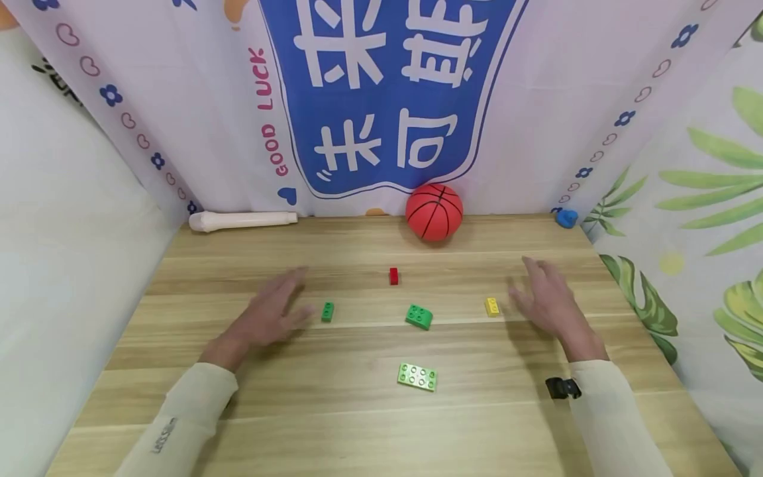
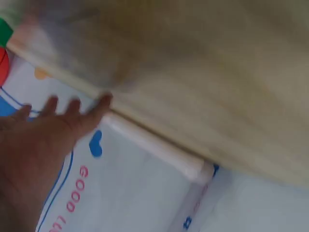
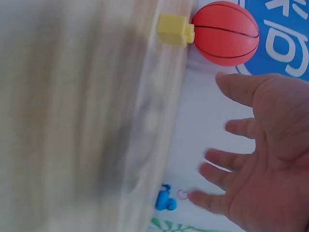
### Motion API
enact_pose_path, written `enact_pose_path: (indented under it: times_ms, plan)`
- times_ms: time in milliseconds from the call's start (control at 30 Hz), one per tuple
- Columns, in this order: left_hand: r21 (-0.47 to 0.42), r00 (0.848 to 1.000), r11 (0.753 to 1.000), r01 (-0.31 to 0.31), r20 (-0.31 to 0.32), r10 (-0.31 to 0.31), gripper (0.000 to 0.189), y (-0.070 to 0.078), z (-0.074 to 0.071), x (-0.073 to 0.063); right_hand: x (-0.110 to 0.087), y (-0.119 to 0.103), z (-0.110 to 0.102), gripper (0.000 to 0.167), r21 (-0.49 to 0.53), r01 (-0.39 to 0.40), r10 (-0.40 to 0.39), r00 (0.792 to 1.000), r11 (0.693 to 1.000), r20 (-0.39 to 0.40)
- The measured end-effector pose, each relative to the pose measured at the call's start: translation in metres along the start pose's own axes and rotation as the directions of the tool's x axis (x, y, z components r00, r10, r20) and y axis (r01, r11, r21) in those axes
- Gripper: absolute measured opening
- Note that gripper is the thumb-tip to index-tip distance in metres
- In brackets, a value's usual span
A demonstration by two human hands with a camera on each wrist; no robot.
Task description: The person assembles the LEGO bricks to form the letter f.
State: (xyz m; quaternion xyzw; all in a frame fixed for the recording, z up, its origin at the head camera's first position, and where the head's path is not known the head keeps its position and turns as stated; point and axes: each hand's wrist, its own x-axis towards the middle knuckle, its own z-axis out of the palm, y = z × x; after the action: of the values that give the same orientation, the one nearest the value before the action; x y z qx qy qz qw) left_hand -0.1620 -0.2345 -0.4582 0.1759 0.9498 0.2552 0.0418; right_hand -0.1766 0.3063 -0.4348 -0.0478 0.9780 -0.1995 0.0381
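Observation:
My left hand (image 1: 271, 313), fingers spread, hovers over the left of the wooden table, just left of a small green brick (image 1: 328, 312). On the other side my right hand (image 1: 547, 298) is held with fingers apart, a short way right of a yellow brick (image 1: 491, 307). Neither hand holds anything. Between them lie a red brick (image 1: 394, 276), a green brick with a rounded end (image 1: 420, 317) and, nearer to me, a light green brick (image 1: 417, 377). The right wrist view shows the yellow brick (image 3: 173, 30) beyond the thumb.
A red basketball-patterned ball (image 1: 434, 212) sits at the table's back edge. Left of it lies a pale microphone-shaped object (image 1: 243, 220); a small blue toy (image 1: 567, 218) is at the back right corner. Printed cloth (image 1: 507, 132) hangs behind the table (image 1: 298, 424).

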Motion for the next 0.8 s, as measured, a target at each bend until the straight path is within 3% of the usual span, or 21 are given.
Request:
enact_pose_path:
  times_ms: [133,300,600,800]
  plan:
    - [-0.019,0.997,1.0,-0.015,0.072,0.016,0.087,0.003,0.013,0.003,-0.006,0.012,0.005,0.071,0.052,-0.014,0.01,0.998,0.999,0.069]
    - [0.011,0.998,0.999,-0.052,0.037,0.052,0.072,0.007,0.018,0.008,-0.014,0.025,0.011,0.069,0.098,0.008,-0.016,0.996,0.995,0.085]
    - [-0.028,0.996,0.996,-0.084,-0.001,0.084,0.044,0.013,0.028,0.02,-0.022,0.032,0.016,0.07,0.125,0.03,-0.04,0.996,0.992,0.078]
    - [-0.007,0.998,0.998,-0.07,0.005,0.07,0.042,0.026,0.034,0.034,-0.024,0.027,0.018,0.068,0.095,0.004,-0.013,0.996,0.995,0.09]
